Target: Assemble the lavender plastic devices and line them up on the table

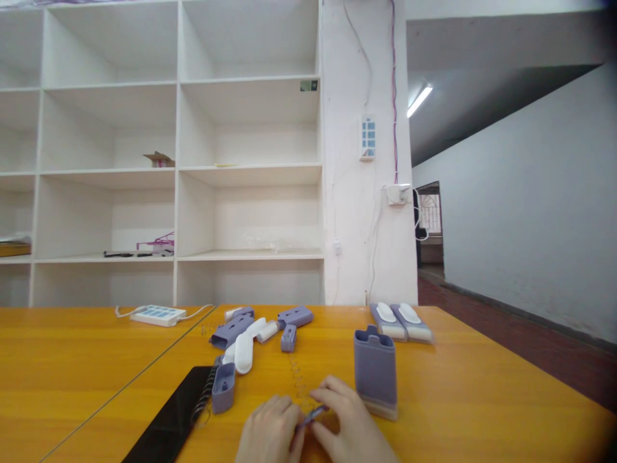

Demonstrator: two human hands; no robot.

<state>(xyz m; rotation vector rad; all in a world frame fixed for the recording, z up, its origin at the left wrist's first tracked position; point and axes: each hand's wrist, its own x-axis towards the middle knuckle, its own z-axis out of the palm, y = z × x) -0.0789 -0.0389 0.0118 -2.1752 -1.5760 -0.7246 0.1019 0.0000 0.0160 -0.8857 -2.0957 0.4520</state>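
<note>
My left hand (270, 429) and my right hand (348, 421) meet low over the table, fingers closed on opposite ends of a small purple-grey plastic piece (314, 415). The fingers and slight blur hide much of it, so its exact kind is unclear. Just beyond my fingertips lies a thin coil spring (297, 376). Right of my right hand, a purple-grey hollow case (376, 366) stands upright with a notched top. An open purple-grey cup-like part (223, 388) sits left of my left hand, beside another spring (205, 393).
A black flat slab (169, 417) lies at left. Purple-grey housings (233, 330) and white oval parts (245, 354) are scattered beyond my hands. Two finished-looking purple-and-white units (386, 321) rest at the back right. A white power strip (158, 315) sits far left, before white shelves (250, 256).
</note>
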